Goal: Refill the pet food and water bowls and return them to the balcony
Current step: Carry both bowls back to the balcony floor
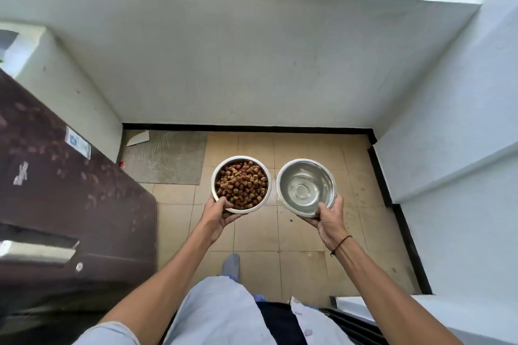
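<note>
My left hand (pixel 217 213) grips the near rim of a steel food bowl (pixel 265 173) heaped with brown kibble. Beside it, my right hand (pixel 329 217) holds the near rim of a second steel bowl (pixel 283 190) with clear water in it. Both bowls hang level in the air above the tan tiled balcony floor (pixel 302 235), side by side and a small gap apart.
A grey mat (pixel 168 157) lies on the floor at the far left with a white card at its corner. A dark brown open door (pixel 70 190) with a metal handle stands on the left. White parapet walls close the balcony ahead and on the right. My foot (pixel 231 263) is on the tiles.
</note>
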